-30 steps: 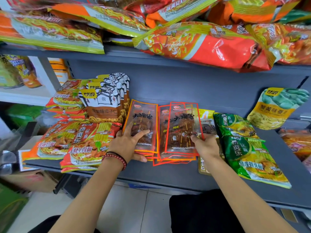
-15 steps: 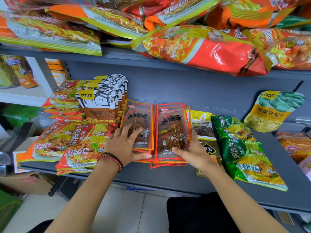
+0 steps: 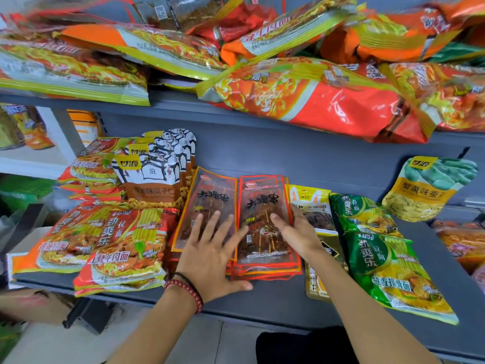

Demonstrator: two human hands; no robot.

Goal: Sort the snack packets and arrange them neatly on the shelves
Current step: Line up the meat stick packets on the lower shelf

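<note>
Grey shelf: red noodle bags left, green bags right, two stacks of skewer packets between. Left hand lies flat on the left stack, fingers spread; right hand flat, fingers straight at the right stack's edge. Best to press evenly and square the edges — no pinching.

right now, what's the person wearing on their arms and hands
No sleeves or gloves show. The left hand has a red bead bracelet at its wrist, with a thin black band beside it. The right hand and its wrist wear nothing visible.
</note>
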